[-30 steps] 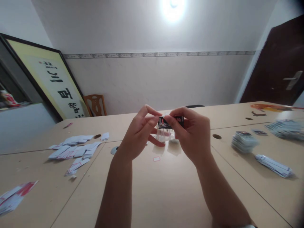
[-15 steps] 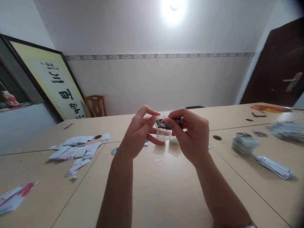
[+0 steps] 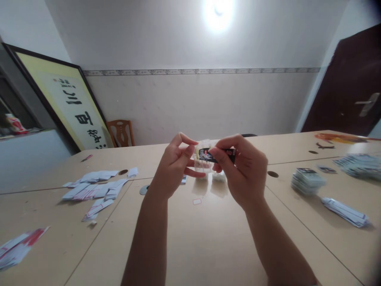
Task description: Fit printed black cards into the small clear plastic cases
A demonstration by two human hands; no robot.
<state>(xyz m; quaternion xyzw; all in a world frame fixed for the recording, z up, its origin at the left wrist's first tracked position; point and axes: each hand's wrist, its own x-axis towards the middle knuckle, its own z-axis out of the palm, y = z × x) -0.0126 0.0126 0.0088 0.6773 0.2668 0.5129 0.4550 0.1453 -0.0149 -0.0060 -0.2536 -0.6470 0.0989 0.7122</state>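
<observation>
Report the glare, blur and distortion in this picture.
Head view: the lamp is blown out white, and the tabletop carries a sheen; head view: print on the black strip is too blurred to read; head view: the door leans, probably lens distortion.

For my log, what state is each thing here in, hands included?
Small clear plastic piece: held raised; open or closed, cannot tell.
Black printed strip: pinched, partly covered.
Person's left hand: gripping the clear plastic piece.
Person's right hand: closed on the black strip.
Round white light: lit.
Dark brown door: appears shut.
White paper slips: loose, overlapping.
Pale translucent flat packs: stacked.
Black-framed yellow calligraphy panel: tilted.
</observation>
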